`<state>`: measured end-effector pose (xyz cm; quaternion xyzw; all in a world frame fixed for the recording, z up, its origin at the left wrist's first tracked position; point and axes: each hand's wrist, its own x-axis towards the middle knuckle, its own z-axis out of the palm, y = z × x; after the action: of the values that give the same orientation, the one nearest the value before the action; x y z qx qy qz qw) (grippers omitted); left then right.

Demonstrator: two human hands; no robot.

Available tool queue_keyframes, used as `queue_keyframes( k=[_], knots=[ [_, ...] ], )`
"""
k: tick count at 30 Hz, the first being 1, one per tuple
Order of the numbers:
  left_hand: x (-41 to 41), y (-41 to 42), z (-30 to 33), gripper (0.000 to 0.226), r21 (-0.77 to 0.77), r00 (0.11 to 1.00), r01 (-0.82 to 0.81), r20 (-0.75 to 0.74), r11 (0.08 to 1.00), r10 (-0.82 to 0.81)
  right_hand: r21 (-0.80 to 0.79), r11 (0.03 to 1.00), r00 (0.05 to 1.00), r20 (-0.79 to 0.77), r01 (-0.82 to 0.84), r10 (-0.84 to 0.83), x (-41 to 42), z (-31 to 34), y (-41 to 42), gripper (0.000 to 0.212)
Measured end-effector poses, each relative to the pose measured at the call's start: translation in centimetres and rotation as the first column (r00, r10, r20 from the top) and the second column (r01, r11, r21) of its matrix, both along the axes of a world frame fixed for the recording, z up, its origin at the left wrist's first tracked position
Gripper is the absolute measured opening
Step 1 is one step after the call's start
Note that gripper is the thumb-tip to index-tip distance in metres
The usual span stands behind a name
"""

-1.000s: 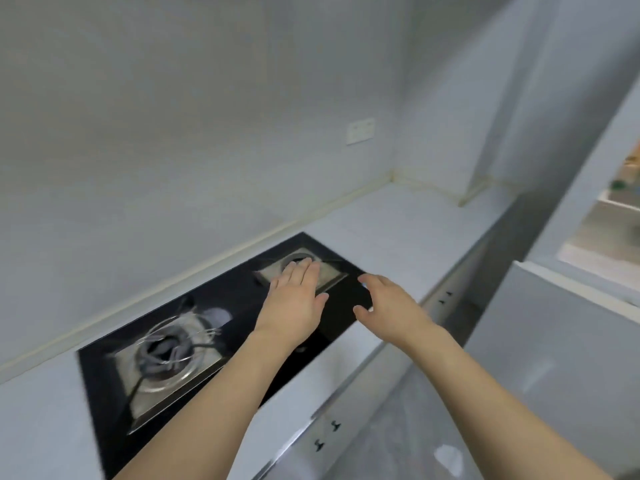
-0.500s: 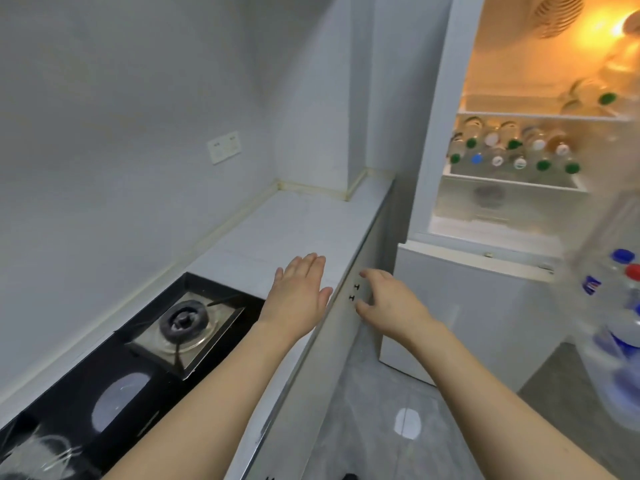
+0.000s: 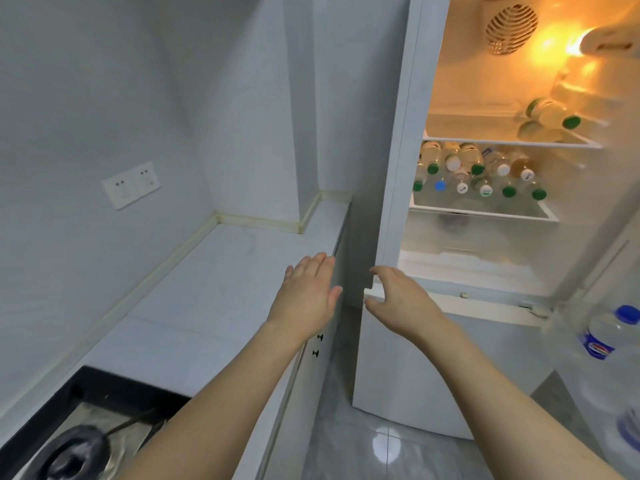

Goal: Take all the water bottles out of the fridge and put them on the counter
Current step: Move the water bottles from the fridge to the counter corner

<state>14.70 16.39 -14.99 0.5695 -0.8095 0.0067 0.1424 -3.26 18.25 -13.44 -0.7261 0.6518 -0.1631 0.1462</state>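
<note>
Warm fridge-lamp (image 3: 575, 46) glare, bowed edges

The stove burner (image 3: 74, 457) at the counter's (image 3: 221, 289) near left corner is cut by the bottom edge and blurred. The door-shelf bottle (image 3: 604, 336) is smeared, cut by the right edge. Labels on the stacked bottles (image 3: 478, 174) are too small to read

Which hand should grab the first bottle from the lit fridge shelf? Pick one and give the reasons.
Right, probably. The right hand hangs open at the front edge of the open white fridge, below the clear plastic bottles with green and white caps. The left hand, also open, hovers over the pale grey counter, farther from them.
</note>
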Motion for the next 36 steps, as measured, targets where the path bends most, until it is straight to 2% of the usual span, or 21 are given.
queue_keyframes(
  k=[10, 15, 22, 25, 32, 36],
  knots=[
    [-8.3, -10.5, 3.4, 0.056, -0.036, 0.978, 0.192, -0.082, 0.981, -0.194, -0.079, 0.98, 0.983, 0.054, 0.182, -0.178, -7.4, 2.6, -9.0, 0.056],
    [-13.4, -15.7, 5.6, 0.055, -0.089, 0.954, 0.271, -0.104, 0.958, -0.28, -0.109, 0.959, 0.965, 0.049, 0.261, -0.257, -12.4, 3.7, -13.9, 0.057],
    [-21.1, -23.9, 8.0, 0.051, -0.2, 0.919, 0.362, -0.086, 0.91, -0.385, -0.23, 0.914, 0.941, 0.122, 0.335, -0.315, -19.5, 7.2, -21.6, 0.051],
    [-24.6, -27.1, 9.1, 0.048, -0.259, 0.908, 0.376, -0.086, 0.89, -0.409, -0.276, 0.884, 0.923, 0.19, 0.377, -0.334, -22.5, 8.6, -25.0, 0.043],
    [-33.1, -33.3, 12.4, 0.042, -0.363, 0.895, 0.366, -0.114, 0.857, -0.431, -0.366, 0.75, 0.831, 0.318, 0.551, -0.456, -30.3, 11.0, -32.2, 0.047],
    [-36.0, -36.3, 13.7, 0.045, -0.342, 0.91, 0.359, -0.08, 0.869, -0.407, -0.436, 0.671, 0.8, 0.36, 0.6, -0.48, -33.3, 11.5, -34.7, 0.046]
  ],
)
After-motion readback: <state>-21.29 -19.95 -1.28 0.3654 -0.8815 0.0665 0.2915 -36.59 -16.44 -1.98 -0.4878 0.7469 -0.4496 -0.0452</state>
